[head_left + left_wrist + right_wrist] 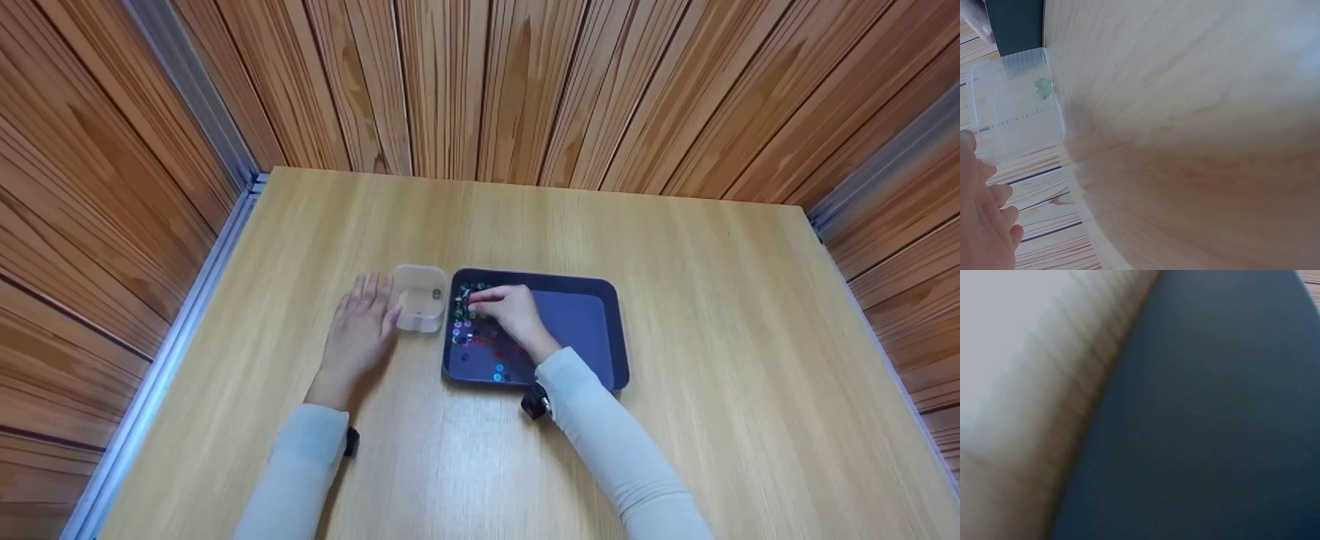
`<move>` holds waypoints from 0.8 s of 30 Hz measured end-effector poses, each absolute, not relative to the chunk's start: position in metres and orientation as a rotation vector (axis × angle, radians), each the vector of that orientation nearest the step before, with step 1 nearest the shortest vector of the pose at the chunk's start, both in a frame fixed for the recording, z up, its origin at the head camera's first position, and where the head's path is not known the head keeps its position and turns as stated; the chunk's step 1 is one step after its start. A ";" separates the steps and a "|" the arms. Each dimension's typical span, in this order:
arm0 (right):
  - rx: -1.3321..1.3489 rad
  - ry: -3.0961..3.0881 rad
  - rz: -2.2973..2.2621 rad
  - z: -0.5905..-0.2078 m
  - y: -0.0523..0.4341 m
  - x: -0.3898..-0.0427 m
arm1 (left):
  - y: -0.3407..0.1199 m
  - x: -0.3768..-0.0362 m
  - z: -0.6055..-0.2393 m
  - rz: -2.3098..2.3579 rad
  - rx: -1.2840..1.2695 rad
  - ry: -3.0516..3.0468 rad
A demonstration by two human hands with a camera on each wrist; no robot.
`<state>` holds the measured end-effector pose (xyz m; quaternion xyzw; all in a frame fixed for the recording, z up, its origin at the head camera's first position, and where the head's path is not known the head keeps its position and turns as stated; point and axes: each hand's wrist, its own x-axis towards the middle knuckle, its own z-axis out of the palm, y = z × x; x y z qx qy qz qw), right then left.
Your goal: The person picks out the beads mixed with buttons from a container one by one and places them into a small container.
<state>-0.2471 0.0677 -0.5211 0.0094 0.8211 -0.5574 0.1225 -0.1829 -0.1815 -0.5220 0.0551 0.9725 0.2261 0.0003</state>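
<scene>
A dark blue tray (592, 330) lies in the middle of the table, with several small coloured beads (471, 337) scattered over its left part. My right hand (506, 309) reaches into the tray, its fingertips bunched in a pinch on a bead at the far left corner. A small clear plastic container (420, 298) stands just left of the tray and holds one greenish bead (1043, 87). My left hand (360, 322) lies flat on the table with straight fingers, its edge against the container (1016, 112). The right wrist view shows only blurred tray floor (1213, 427).
The light wooden table (712, 315) stands boxed in by wood-panelled walls at the back and both sides. A metal rail (172, 352) runs along its left edge. Bare tabletop lies right of the tray and behind it.
</scene>
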 end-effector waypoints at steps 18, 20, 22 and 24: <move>-0.011 2.450 -1.565 -0.533 0.063 -0.245 | -0.181 -0.182 -0.522 0.704 0.188 3.072; -0.022 2.454 -1.562 -0.533 0.063 -0.245 | -0.181 -0.183 -0.522 0.697 0.187 3.071; -0.022 2.453 -1.561 -0.534 0.063 -0.245 | -0.181 -0.183 -0.522 0.699 0.191 3.069; -0.018 2.450 -1.560 -0.535 0.063 -0.245 | -0.181 -0.183 -0.522 0.703 0.192 3.067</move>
